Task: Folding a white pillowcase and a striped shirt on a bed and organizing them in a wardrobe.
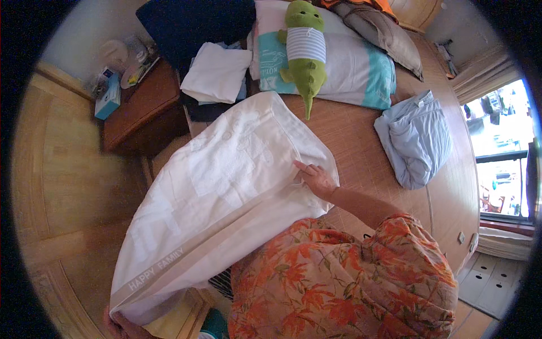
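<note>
A large white towel (226, 164) with raised patterns and a beige lettered band stretches diagonally from the middle of the bed mat down to the lower left. On its right end lies my right hand (317, 179), fingers extended and pressed lightly against the cloth. At the towel's lower left corner, my left hand (119, 326) grips the edge; its fingers are mostly hidden by the fabric. That corner hangs past the edge of the bed, above the floor.
A green dinosaur plush (308, 62) rests on a folded white and teal bedding piece (353, 79). Folded white cloth (217, 73) tops a stack at the back left. Folded light blue fabric (418, 138) lies right. A brown cabinet (141, 107) stands left, a window (502, 152) far right.
</note>
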The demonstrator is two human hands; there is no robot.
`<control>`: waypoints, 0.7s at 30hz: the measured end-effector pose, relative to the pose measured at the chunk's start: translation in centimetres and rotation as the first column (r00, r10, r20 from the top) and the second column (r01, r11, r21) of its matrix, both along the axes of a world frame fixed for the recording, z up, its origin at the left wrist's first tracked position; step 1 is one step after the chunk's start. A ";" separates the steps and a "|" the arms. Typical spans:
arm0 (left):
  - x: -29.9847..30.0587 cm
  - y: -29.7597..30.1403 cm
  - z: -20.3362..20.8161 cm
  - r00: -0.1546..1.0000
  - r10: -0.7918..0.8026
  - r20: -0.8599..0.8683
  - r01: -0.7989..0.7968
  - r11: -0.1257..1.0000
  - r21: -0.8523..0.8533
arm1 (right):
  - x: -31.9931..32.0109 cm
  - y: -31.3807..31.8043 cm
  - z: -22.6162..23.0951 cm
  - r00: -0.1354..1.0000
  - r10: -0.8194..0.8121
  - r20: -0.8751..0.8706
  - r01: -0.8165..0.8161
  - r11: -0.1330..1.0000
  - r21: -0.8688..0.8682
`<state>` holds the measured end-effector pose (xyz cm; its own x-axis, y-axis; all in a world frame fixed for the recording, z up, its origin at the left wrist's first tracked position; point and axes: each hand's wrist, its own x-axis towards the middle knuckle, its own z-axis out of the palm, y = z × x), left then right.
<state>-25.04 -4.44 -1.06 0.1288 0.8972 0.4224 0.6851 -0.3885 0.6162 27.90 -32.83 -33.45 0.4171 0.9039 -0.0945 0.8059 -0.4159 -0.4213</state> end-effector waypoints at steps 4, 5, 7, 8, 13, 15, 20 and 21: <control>-0.9 0.3 0.0 0.993 0.098 -0.062 -0.097 0.995 0.025 | 2.0 1.0 4.4 0.996 -0.090 0.011 0.086 0.977 0.197; -0.8 0.5 0.1 0.986 0.127 -0.112 -0.121 0.991 0.054 | 3.5 1.5 5.7 0.987 -0.146 -0.068 0.157 0.964 0.213; 1.1 0.8 0.4 0.980 0.182 -0.086 -0.181 0.983 0.015 | 7.4 1.5 8.6 0.978 -0.166 0.127 0.101 0.906 0.410; 1.9 0.9 0.7 0.965 0.250 -0.076 -0.253 0.967 -0.023 | 9.3 2.5 11.4 0.961 -0.240 0.138 0.166 0.898 0.407; -4.4 -1.0 6.3 0.902 0.431 0.000 -0.428 0.896 0.115 | 10.9 11.9 31.1 0.928 0.083 -0.362 0.297 0.420 0.857; -2.5 1.4 5.0 0.907 0.420 0.029 -0.420 0.901 0.110 | 14.9 9.8 34.3 0.938 0.125 -0.322 0.222 0.495 0.840; -5.1 -0.1 7.9 0.855 0.517 -0.053 -0.514 0.856 0.050 | 17.7 11.7 39.0 0.963 0.249 -0.103 -0.073 0.610 0.789; -5.0 -0.7 8.1 0.841 0.493 -0.223 -0.522 0.848 -0.090 | 18.2 12.1 39.2 0.957 0.246 -0.152 -0.051 0.661 0.748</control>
<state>-30.00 -5.16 7.09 -0.2985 0.9058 0.3009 0.8679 0.1264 0.4803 46.12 -20.77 5.78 0.3264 0.7672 0.5522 0.6730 0.2217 -0.7057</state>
